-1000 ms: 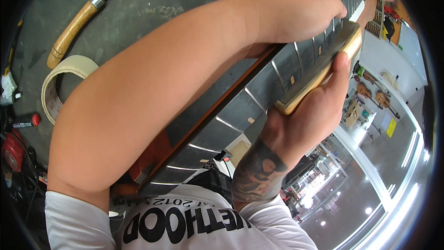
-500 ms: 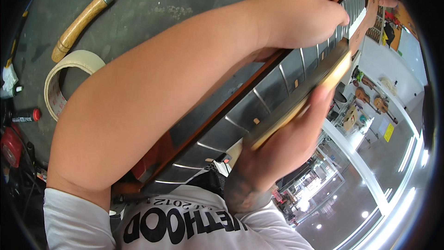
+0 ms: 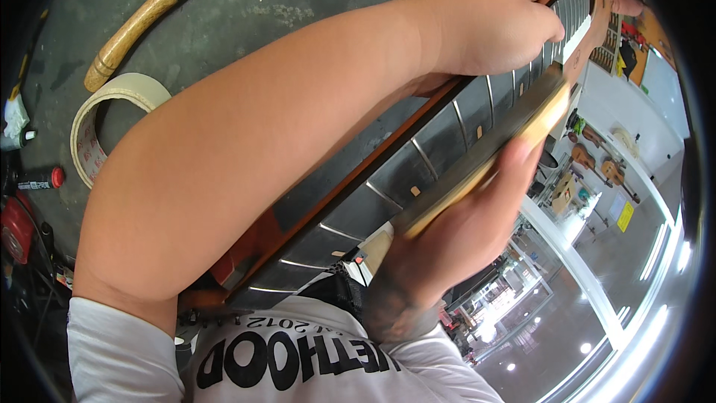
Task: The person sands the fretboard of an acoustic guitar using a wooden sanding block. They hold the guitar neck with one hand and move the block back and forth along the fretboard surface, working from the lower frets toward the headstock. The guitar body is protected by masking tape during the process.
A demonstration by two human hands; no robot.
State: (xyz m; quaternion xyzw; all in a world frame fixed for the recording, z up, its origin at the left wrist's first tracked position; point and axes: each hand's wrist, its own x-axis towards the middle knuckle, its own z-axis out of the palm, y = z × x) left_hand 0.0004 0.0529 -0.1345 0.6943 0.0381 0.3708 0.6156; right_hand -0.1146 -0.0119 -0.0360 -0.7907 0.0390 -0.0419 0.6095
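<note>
A guitar neck with a dark, fretted fingerboard [image 3: 440, 134] runs slantwise from near my shirt to the upper right. My left hand [image 3: 492, 26] is closed around it from the far-left side, fingers curled over the strip toward the guitar's body. Long and flat, a wooden block [image 3: 485, 160] with a dark face lies along the fingerboard's right-hand edge, covering part of the frets. My right hand [image 3: 477, 205] grips that block from its pale outer side, thumb stretched along it. What the block's dark face is made of, I cannot tell.
On the grey bench lie a wooden-handled tool [image 3: 133, 36] with a metal shank and a roll of masking tape [image 3: 142, 88], partly behind my left forearm. A red-capped bottle [image 3: 41, 177] sits at the left edge. Another person's hand [image 3: 625, 1] shows at the upper right.
</note>
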